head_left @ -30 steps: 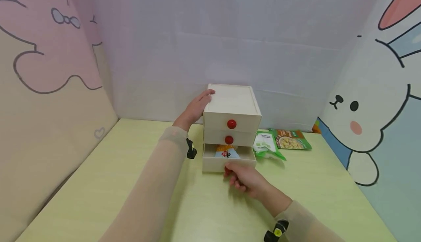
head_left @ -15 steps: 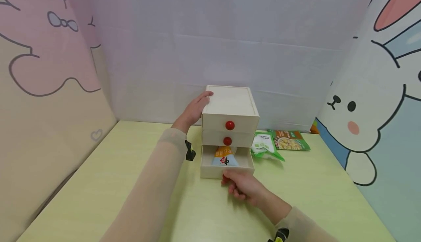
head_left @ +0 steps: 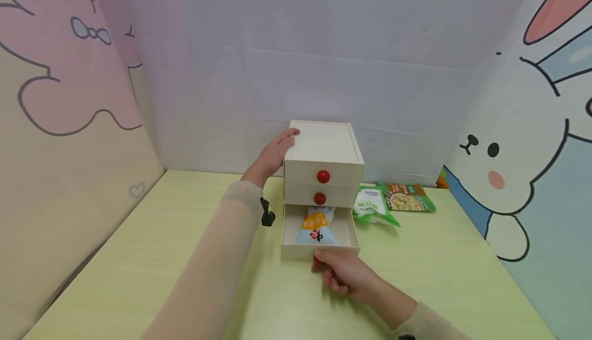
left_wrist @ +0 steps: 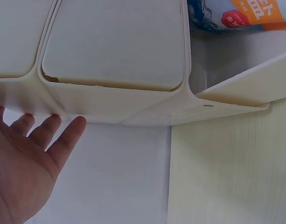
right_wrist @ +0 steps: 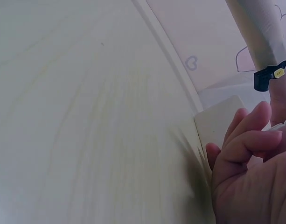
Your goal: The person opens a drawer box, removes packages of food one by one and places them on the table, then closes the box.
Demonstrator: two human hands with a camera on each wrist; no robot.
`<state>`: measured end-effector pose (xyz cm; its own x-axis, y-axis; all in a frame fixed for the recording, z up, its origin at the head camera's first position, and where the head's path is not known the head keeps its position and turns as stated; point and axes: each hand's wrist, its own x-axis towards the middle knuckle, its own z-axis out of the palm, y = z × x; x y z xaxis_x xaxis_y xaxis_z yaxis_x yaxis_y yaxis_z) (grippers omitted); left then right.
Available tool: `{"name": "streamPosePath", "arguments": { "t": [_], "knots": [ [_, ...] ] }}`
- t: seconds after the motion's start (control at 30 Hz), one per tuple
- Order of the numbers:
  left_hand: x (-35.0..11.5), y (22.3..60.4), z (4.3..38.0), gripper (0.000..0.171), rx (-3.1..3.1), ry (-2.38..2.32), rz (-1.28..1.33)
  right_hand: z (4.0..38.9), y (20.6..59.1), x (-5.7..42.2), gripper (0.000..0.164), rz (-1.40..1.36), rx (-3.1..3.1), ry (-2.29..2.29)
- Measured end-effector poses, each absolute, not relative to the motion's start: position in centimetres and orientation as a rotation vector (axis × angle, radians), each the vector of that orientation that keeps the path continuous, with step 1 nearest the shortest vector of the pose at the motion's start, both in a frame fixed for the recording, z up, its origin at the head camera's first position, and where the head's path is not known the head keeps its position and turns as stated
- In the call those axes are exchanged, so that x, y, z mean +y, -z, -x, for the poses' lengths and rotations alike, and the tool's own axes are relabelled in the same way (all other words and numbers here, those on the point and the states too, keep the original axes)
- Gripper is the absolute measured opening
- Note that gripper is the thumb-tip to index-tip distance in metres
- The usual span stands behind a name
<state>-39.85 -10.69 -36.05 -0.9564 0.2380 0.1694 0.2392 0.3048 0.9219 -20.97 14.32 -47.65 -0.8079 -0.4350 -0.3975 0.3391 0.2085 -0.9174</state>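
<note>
A small white drawer cabinet (head_left: 326, 142) stands near the back wall, with red round knobs on its drawers. Its bottom drawer (head_left: 296, 253) is pulled out and holds a blue and orange packet (head_left: 316, 227), apparently salt by its print. Thumb and fingers of my right hand (head_left: 349, 276) pinch that drawer's red knob (head_left: 317, 261), which they partly cover. My left hand (head_left: 273, 155) rests against the cabinet's left side and top edge, its fingers extended. In the left wrist view the left hand's fingers (left_wrist: 68, 142) lie along the cabinet's side.
Right of the cabinet lie a green and white packet (head_left: 373, 205) and a brown and green food packet (head_left: 409, 196). All stand on a pale yellow-green table (head_left: 208, 247). A white cloth backdrop (head_left: 324, 47) rises behind, with cartoon-printed panels on both sides.
The bottom drawer has slid farther out toward me, with my right hand on its knob. More of the packet inside now shows. My left hand has stayed on the cabinet.
</note>
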Motion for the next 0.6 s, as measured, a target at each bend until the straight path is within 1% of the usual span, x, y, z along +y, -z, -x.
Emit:
{"name": "streamPosePath", "arguments": {
  "t": [0.6],
  "knots": [
    [-10.7,36.2,39.7,0.053,-2.503,1.822,0.474,18.7,47.6,14.5,0.05,0.111,1.843,1.647]
  ]
}}
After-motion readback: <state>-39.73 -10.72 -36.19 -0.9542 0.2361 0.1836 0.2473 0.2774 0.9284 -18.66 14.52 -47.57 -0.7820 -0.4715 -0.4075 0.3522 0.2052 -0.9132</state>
